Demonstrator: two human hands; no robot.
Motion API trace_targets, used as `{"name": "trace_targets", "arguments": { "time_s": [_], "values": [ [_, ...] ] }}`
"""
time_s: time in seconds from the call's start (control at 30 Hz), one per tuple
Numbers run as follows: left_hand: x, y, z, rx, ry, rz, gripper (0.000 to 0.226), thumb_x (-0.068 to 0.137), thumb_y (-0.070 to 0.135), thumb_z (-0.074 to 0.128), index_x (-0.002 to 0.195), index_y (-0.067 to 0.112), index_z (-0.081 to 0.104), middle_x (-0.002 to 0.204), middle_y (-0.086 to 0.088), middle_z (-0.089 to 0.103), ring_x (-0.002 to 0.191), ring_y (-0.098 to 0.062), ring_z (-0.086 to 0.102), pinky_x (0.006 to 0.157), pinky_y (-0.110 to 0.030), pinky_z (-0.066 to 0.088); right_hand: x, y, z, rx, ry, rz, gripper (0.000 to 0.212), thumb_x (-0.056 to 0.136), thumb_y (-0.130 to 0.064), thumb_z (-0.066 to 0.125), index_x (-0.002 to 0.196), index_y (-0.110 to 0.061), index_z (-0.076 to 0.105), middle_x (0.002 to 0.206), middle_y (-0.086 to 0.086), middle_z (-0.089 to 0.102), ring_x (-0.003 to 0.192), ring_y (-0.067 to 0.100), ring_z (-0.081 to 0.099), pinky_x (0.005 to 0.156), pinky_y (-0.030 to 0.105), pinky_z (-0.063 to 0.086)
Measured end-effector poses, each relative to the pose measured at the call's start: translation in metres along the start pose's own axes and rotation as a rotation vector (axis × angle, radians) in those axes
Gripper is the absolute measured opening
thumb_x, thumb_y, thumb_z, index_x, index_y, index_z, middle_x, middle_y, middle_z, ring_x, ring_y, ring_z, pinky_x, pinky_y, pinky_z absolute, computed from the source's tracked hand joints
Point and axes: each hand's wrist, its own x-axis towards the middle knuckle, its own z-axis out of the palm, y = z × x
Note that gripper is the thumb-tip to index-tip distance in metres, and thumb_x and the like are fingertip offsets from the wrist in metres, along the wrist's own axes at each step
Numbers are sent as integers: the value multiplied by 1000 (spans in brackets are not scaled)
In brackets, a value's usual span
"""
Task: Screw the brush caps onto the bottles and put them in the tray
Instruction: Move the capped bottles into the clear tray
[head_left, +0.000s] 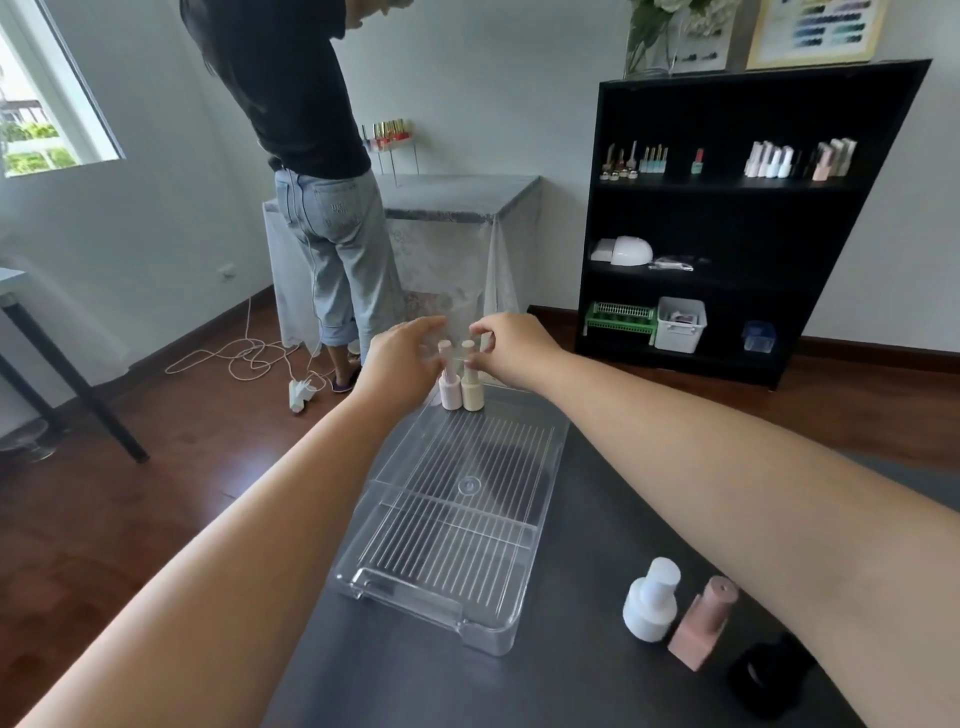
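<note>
Reaching over far end of clear tray (363, 584) w/ both arms. Pink bottle (449, 387) + cream bottle (471, 387) upright, touching, at tray's far end, caps on. Left hand (400, 358) blurred just beside pink cap; grip can't tell. Right hand (511, 345) fingertips pinched at cream cap. White bottle (650, 603), dusty-pink bottle (701, 623), black bottle (769, 675) on dark table (415, 686), right of tray.

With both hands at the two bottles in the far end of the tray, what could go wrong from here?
The pink bottle and cream bottle stand tall, narrow and touching; a nudge from the left hand or right hand could topple both. The right forearm passes over the white bottle and might knock it when withdrawing.
</note>
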Motion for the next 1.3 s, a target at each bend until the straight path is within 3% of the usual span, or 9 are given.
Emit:
{"name": "trace_targets", "arguments": {
  "time_s": [0.17,0.27,0.37,0.53,0.7,0.8,0.9,1.2,1.3],
  "values": [
    [-31,32,-18,-67,137,166,43,84,16,66,126,25,61,119,5,59,109,-14,58,94,-33,50,-40,9,-43,34,38,-55,36,84,-30,71,119,-20,66,83,-12,57,76,6,55,63,16,38],
    [-63,60,-22,-201,120,265,34,85,19,67,117,29,64,112,15,59,102,-3,60,86,-23,53,-84,20,-74,49,15,-45,25,83,-32,72,107,-28,72,86,-9,67,80,6,62,65,15,42],
    [-97,86,-17,-239,-66,366,27,84,23,71,110,31,67,104,16,64,99,0,61,84,-21,54,-137,33,-100,98,8,-32,20,82,-34,73,103,-33,73,90,-9,72,83,5,65,69,11,46],
    [-146,116,4,-231,-426,445,32,83,33,74,114,29,68,107,13,65,100,4,58,84,-15,49,-228,54,-121,237,-76,9,21,74,-43,76,94,-38,75,92,-5,73,93,13,67,87,27,51],
    [-176,129,21,-237,-562,449,38,83,32,74,120,30,65,110,11,65,101,2,58,84,-17,50,-296,78,-105,219,-141,66,39,62,-63,72,100,-53,67,97,-23,67,87,1,63,83,26,51],
    [-184,131,27,-228,-572,417,33,82,27,75,115,29,68,104,9,66,96,-3,60,84,-22,52,-316,90,-88,199,-144,86,44,59,-65,74,101,-57,63,98,-31,61,86,0,62,81,25,51],
    [-186,132,31,-187,-548,395,22,84,19,73,104,27,72,95,12,67,86,-4,62,81,-24,53,-323,100,-73,189,-73,93,22,73,-47,78,92,-52,68,94,-31,61,83,-1,60,74,20,47],
    [-162,131,29,-267,-438,315,25,80,23,76,95,40,67,87,18,68,75,5,59,69,-5,42,-310,109,-84,98,59,155,12,85,-32,72,95,-39,68,96,-16,66,83,7,61,67,16,42],
    [-139,132,20,-305,-338,279,25,78,25,78,96,39,68,87,17,69,70,4,59,74,-14,49,-291,104,-97,68,129,137,15,85,-30,71,99,-35,69,94,-18,65,82,3,60,63,14,39]
  ]
}}
